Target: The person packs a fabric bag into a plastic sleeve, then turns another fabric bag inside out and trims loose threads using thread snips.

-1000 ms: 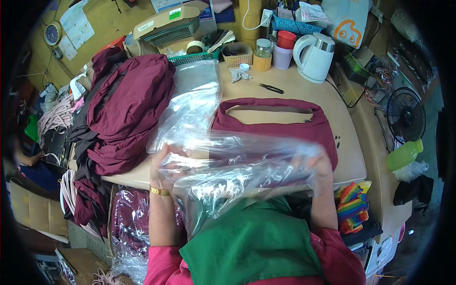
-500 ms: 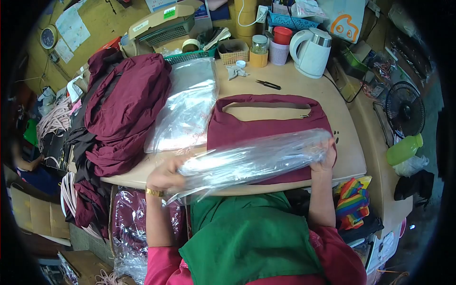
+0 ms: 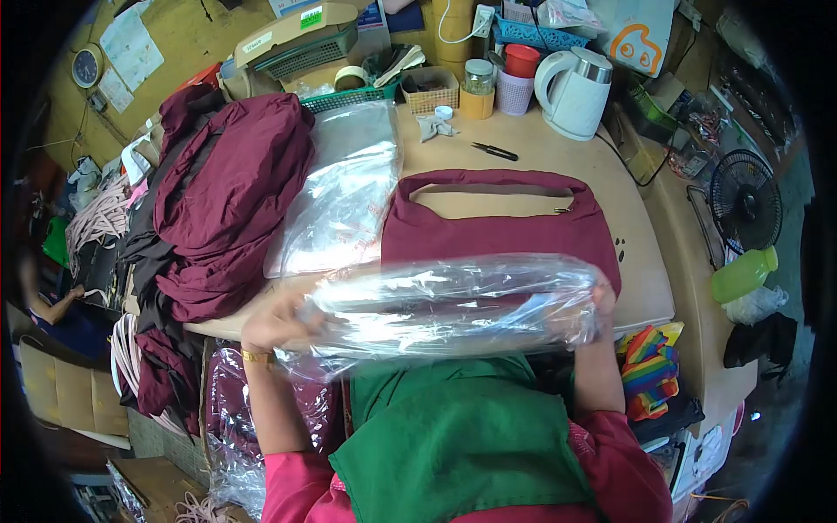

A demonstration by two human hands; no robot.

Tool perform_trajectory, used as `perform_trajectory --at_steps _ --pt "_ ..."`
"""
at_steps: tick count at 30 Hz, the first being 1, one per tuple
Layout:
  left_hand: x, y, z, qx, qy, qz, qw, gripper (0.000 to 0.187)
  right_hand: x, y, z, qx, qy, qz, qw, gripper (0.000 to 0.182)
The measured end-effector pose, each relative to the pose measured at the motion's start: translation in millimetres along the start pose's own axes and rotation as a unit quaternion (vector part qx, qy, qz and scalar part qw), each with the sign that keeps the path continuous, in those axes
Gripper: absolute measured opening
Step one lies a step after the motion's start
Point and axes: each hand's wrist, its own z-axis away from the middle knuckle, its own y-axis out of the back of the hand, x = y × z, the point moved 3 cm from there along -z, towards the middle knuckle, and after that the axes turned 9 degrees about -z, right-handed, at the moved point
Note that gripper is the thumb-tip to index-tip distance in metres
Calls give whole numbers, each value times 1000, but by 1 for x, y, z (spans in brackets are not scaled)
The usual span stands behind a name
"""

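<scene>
A clear plastic bag [image 3: 453, 301] is stretched sideways between my two hands, above the front edge of the table. My left hand [image 3: 283, 322] is closed on its left end, slightly blurred. At the other end my right hand [image 3: 602, 301] grips the plastic, its fingers partly behind the film. Beneath and beyond the plastic lies a maroon fabric handbag [image 3: 497, 235], flat, with its strap loop toward the back. A stack of clear plastic bags [image 3: 336, 192] lies left of the handbag.
Maroon cloth pieces [image 3: 231, 174] are heaped at the left. Thread snips [image 3: 494, 152], a white kettle [image 3: 575, 91], a jar [image 3: 478, 87] and baskets [image 3: 429, 91] stand or lie at the back. On the right are a black fan [image 3: 745, 200] and a green bottle [image 3: 744, 275]. Another person's arm [image 3: 59, 307] shows far left.
My left hand has moved left and slightly down, and my right hand slightly down. The plastic bag between them is now wider and more level. The handbag stays in place.
</scene>
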Motion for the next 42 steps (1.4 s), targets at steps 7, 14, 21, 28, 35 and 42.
perform_trajectory --at_steps 7,14,21,28,35,42 --pt "64 14 0 421 -121 -98 893 36 -63 -4 -74 -160 45 217 962 57" --pt "50 -68 -55 557 -188 -436 682 31 -1 -32 -68 -143 10 781 608 50" --pt "-59 -89 -142 317 -56 -636 702 47 -39 34 -46 5 -29 942 333 69" --pt "-14 -128 -167 321 -110 -687 643 59 -38 51 -21 140 -32 932 333 70" --pt "-72 -78 -167 284 28 -701 653 59 -33 47 -7 169 -26 924 342 72" --pt "-54 -118 -173 256 -39 -680 686 65 11 -4 19 13 11 922 388 79"
